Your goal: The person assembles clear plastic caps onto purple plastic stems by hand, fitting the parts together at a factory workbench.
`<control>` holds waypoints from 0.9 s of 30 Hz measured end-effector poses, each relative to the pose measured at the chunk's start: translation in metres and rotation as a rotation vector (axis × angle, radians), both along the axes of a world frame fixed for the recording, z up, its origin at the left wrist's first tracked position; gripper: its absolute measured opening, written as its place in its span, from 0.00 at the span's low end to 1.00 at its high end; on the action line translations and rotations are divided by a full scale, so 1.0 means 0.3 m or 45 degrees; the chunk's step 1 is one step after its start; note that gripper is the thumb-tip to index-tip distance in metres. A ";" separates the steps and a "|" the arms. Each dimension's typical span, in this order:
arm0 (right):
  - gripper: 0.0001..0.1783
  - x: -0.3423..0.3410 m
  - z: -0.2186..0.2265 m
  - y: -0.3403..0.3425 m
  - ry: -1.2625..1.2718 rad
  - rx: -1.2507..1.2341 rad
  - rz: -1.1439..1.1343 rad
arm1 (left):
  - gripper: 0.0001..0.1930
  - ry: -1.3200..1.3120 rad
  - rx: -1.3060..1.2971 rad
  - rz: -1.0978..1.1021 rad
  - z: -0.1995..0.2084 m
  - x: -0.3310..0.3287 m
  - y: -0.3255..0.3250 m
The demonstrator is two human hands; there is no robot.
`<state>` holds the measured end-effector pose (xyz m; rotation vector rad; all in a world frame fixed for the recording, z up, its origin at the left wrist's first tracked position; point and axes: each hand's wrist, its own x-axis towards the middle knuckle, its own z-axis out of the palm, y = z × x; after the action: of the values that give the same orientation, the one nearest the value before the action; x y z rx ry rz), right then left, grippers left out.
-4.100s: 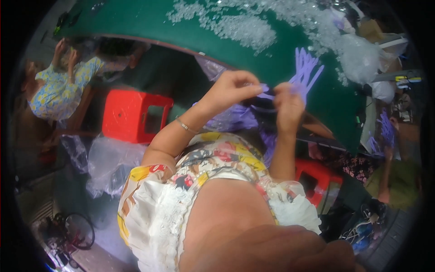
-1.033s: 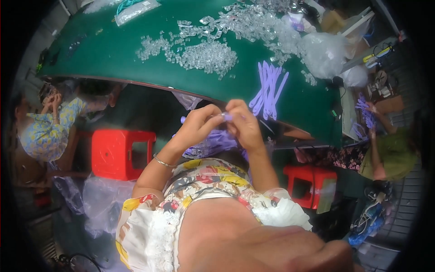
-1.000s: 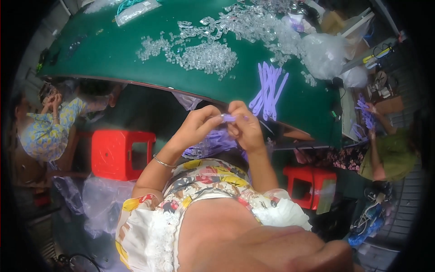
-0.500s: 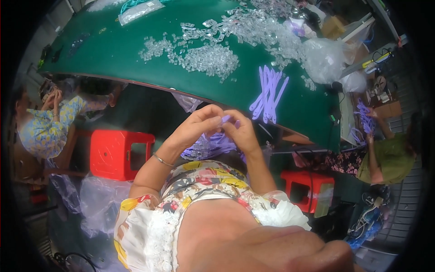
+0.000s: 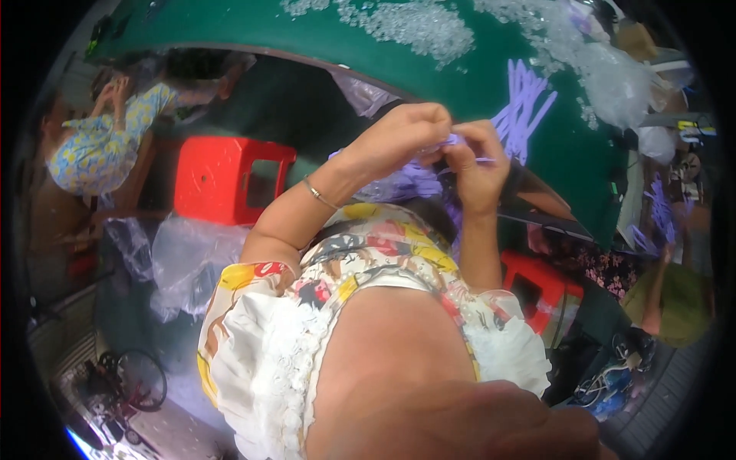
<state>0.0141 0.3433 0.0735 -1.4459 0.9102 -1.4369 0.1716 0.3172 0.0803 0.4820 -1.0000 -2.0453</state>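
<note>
A small purple strip [image 5: 452, 141] is pinched between my two hands, above my lap. My left hand [image 5: 408, 139] grips one side with bent fingers, its wrist wearing a bracelet. My right hand [image 5: 480, 162] holds the other side between thumb and fingers. Most of the strip is covered by fingers, so its exact kind does not show. Below my hands a heap of purple strips [image 5: 406, 184] rests on my lap, partly hidden by my arms. More long flat purple strips [image 5: 525, 111] are bunched near the edge of the green table [image 5: 586, 165], beyond my right hand.
Clear small pieces [image 5: 422, 29] are piled on the table, with clear plastic bags [image 5: 617, 84] to the right. Red stools stand at my left [image 5: 211, 180] and right [image 5: 540, 295]. One person [image 5: 107, 149] sits far left; another [image 5: 671, 303] is at the right beside purple strips.
The view has shifted, so the table sits higher and further right. Both hands stay together at the purple strip, my left hand now turned more over it.
</note>
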 end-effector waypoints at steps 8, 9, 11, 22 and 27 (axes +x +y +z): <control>0.13 -0.004 -0.019 -0.003 0.145 -0.144 -0.051 | 0.09 -0.044 -0.001 0.027 0.003 0.008 0.016; 0.13 -0.008 -0.008 -0.008 0.143 -0.141 -0.050 | 0.10 -0.032 -0.004 0.021 0.002 0.010 0.017; 0.14 -0.015 0.013 -0.019 0.390 -0.249 -0.077 | 0.11 0.005 -0.010 0.018 -0.005 0.012 0.012; 0.08 -0.029 0.032 -0.062 0.762 -0.695 -0.382 | 0.13 -0.095 0.011 0.185 -0.053 0.007 -0.012; 0.12 -0.039 0.025 -0.016 0.403 0.236 0.134 | 0.11 -0.352 -0.377 0.319 -0.039 0.027 0.012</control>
<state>0.0025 0.3384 0.0810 -1.5795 1.1129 -1.0337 0.1798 0.3206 0.0686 0.7042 -1.3116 -1.6039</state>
